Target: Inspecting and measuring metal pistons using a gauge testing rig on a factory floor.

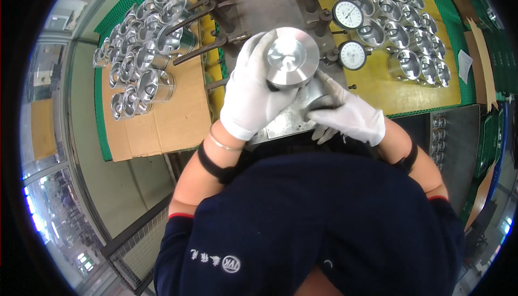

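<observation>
My left hand (249, 94) grips the piston (292, 57) from its side, crown up; my right hand (348, 117) steadies it underneath, fingers curled on its skirt. I judge it is being gauged. Beyond the grip stand dial gauges (353, 54); seating it squarely comes next.

White gloves on left hand (249, 94) and right hand (350, 115) (navy red-trimmed sleeves).

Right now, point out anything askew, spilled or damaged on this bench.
Nothing stands out as damaged or spilled. The left hand and right hand hold a shiny metal piston over the gauge fixture. Pistons on the left cardboard sit in a looser cluster than the neat rows on the yellow mat.
</observation>
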`<state>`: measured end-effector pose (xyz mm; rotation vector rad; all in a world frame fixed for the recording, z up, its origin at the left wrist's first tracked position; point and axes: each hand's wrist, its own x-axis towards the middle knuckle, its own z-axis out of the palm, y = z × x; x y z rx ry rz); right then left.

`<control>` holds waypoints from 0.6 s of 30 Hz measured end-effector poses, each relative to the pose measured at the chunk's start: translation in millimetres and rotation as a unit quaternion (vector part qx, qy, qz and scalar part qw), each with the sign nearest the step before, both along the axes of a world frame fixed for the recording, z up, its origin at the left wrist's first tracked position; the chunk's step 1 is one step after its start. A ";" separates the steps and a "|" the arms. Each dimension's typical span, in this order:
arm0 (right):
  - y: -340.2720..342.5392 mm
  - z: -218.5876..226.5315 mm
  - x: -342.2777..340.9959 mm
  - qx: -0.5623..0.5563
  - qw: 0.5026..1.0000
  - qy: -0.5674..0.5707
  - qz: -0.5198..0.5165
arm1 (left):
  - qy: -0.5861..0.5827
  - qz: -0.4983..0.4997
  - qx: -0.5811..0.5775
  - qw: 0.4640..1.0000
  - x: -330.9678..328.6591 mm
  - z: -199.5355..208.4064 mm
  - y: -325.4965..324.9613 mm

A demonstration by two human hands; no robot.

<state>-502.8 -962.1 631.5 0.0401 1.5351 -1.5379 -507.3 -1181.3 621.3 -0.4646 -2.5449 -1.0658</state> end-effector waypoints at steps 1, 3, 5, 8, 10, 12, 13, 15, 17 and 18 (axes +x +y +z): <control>0.4 1.8 2.6 -0.002 0.997 0.071 0.006 | -0.006 -0.015 0.018 1.000 1.1 4.5 -3.1; 4.0 9.1 9.5 -0.013 0.989 0.143 0.022 | -0.286 -0.096 0.316 0.899 14.6 31.7 -1.9; 12.3 29.0 10.0 0.022 0.908 0.418 -0.034 | 0.015 -0.298 -0.072 0.952 18.9 7.5 -28.2; 47.0 29.4 13.9 0.046 0.905 0.416 -0.077 | -0.144 -0.222 0.114 0.957 21.5 52.2 -30.5; 99.3 12.3 23.6 -0.007 0.925 0.324 -0.197 | -0.090 -0.028 0.057 0.994 11.3 52.7 -68.8; 187.3 -27.6 35.6 0.168 0.871 0.391 -0.244 | -0.046 0.180 0.007 0.983 6.3 42.4 -143.5; 226.1 -54.2 34.2 0.354 0.735 0.555 -0.163 | -0.035 0.262 -0.036 0.964 5.1 34.7 -193.8; 248.4 -91.8 24.4 0.292 0.793 0.461 -0.271 | -0.104 0.381 -0.215 0.893 7.2 12.2 -285.8; 235.1 -111.7 8.0 0.146 0.873 0.168 -0.434 | -0.186 0.393 -0.234 0.869 4.3 -4.7 -343.1; 227.3 -124.0 4.1 0.122 0.870 0.077 -0.471 | -0.220 0.359 -0.279 0.863 -3.4 -10.3 -355.1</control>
